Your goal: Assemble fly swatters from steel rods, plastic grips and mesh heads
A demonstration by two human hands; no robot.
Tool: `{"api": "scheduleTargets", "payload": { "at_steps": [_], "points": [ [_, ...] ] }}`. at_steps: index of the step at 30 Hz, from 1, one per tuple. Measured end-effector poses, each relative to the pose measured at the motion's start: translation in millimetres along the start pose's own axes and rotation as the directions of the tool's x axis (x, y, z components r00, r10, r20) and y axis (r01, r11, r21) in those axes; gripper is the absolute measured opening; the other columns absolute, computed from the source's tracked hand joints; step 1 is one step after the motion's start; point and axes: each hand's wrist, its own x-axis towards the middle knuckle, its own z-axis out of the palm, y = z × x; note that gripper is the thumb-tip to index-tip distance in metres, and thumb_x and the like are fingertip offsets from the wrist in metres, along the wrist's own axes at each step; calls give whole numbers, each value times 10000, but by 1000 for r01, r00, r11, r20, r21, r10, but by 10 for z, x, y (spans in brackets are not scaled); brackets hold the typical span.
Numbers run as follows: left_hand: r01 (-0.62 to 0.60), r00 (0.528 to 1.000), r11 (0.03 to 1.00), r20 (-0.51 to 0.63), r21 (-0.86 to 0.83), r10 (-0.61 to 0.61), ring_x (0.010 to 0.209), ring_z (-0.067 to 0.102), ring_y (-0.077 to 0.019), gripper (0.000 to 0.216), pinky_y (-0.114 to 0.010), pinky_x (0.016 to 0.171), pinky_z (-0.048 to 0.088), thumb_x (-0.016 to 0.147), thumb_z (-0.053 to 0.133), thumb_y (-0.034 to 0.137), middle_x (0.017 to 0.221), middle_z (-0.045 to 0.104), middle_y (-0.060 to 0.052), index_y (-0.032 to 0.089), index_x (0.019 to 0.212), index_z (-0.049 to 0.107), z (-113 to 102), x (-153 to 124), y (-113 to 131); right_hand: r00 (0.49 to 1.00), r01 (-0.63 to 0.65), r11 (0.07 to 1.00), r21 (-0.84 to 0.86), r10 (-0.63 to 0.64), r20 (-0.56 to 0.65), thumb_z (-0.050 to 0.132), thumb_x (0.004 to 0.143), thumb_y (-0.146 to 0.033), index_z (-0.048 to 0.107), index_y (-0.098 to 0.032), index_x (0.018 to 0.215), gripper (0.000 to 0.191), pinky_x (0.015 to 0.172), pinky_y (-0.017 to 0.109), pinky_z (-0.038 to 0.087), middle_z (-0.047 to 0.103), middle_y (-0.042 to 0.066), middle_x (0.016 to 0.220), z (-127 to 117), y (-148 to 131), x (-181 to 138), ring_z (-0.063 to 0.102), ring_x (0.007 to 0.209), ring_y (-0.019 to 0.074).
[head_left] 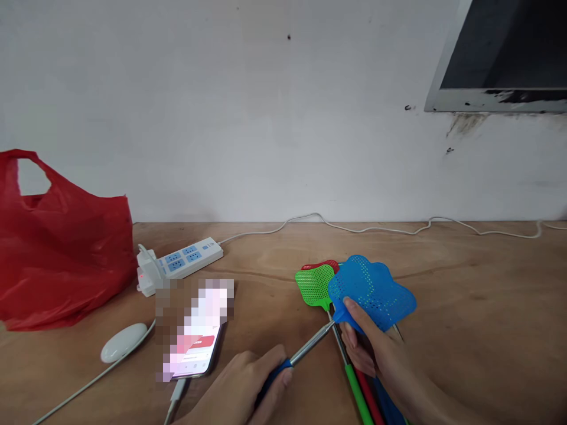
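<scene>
My left hand (248,386) is closed round the blue grip of a telescopic fly swatter, whose metal rod (310,345) runs up and right to a blue hand-shaped head (376,289). My right hand (376,348) pinches the base of that blue head between thumb and fingers. Under and beside it lie a green swatter (315,285) with a green handle (358,395) and a red swatter (325,264), mostly hidden, with a red handle (371,401). All rest on a wooden table (478,307).
A red plastic bag (57,260) stands at the left. A white power strip (181,262) with a cable running right along the wall lies behind a lit phone (195,348). A white oval charger (123,342) lies left of the phone. A dark window frame (500,65) is upper right.
</scene>
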Motion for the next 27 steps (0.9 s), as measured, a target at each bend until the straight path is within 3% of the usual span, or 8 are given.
{"api": "scheduleTargets", "payload": {
  "at_steps": [7, 11, 14, 16, 18, 22, 25, 27],
  "points": [
    [51, 965, 999, 258, -7, -47, 711, 562, -182, 414, -258, 629, 392, 1030, 334, 464, 717, 592, 0, 220, 749, 516, -84, 148, 59, 999, 46, 997, -63, -47, -14, 679, 781, -649, 545, -188, 607, 510, 414, 206, 231, 396, -74, 456, -39, -35, 70, 300, 410, 57],
    [29, 963, 1000, 269, -11, -25, 699, 556, -179, 379, -262, 629, 379, 1027, 335, 433, 721, 586, 5, 217, 761, 497, -50, 198, 31, 999, 3, 984, -178, 3, 36, 682, 701, -734, 541, -190, 595, 572, 393, 208, 235, 411, -69, 456, -18, 2, 92, 322, 397, 58],
    [13, 969, 1000, 247, -17, -9, 693, 571, -182, 364, -263, 621, 370, 1025, 352, 427, 715, 598, 4, 218, 768, 504, 26, 216, 15, 996, 43, 977, -210, -25, 89, 691, 686, -737, 616, -196, 725, 548, 359, 208, 261, 531, -46, 530, 8, 27, 83, 356, 374, 60],
    [7, 970, 1000, 242, -21, -1, 705, 589, -188, 364, -265, 628, 370, 1030, 354, 428, 729, 619, -1, 219, 781, 519, 77, 213, 7, 988, 51, 983, -178, -25, 149, 715, 686, -708, 651, -210, 855, 530, 341, 204, 315, 614, -26, 627, 17, 39, 68, 429, 389, 77],
    [4, 970, 1000, 242, -24, 2, 735, 608, -200, 362, -272, 650, 376, 1036, 337, 426, 770, 650, -16, 219, 838, 558, 111, 194, -2, 976, 46, 991, -125, -18, 217, 732, 701, -668, 651, -216, 863, 487, 357, 208, 403, 663, 1, 707, 19, 51, 53, 560, 480, 121],
    [36, 974, 998, 226, -48, -24, 799, 606, -226, 405, -301, 713, 380, 1033, 291, 466, 872, 675, -50, 220, 957, 603, 103, 142, -12, 958, 84, 996, -4, -80, 277, 736, 778, -559, 649, -212, 839, 363, 533, 263, 563, 723, 25, 767, 20, 72, 33, 686, 651, 166],
    [112, 966, 972, 252, -206, -58, 804, 560, -215, 506, -300, 741, 384, 1002, 279, 590, 836, 626, -43, 212, 851, 581, 56, 141, 3, 962, 84, 993, 77, -101, 255, 749, 802, -503, 651, -210, 844, 312, 631, 290, 586, 741, 23, 765, 29, 71, 7, 700, 645, 155],
    [236, 934, 886, 346, -399, -94, 692, 494, -172, 578, -268, 663, 381, 936, 316, 721, 725, 539, -3, 209, 776, 532, 29, 171, 14, 963, 77, 990, 115, -104, 248, 759, 802, -488, 653, -208, 845, 302, 620, 284, 578, 748, 28, 782, 38, 60, -21, 701, 642, 153]
  ]
}}
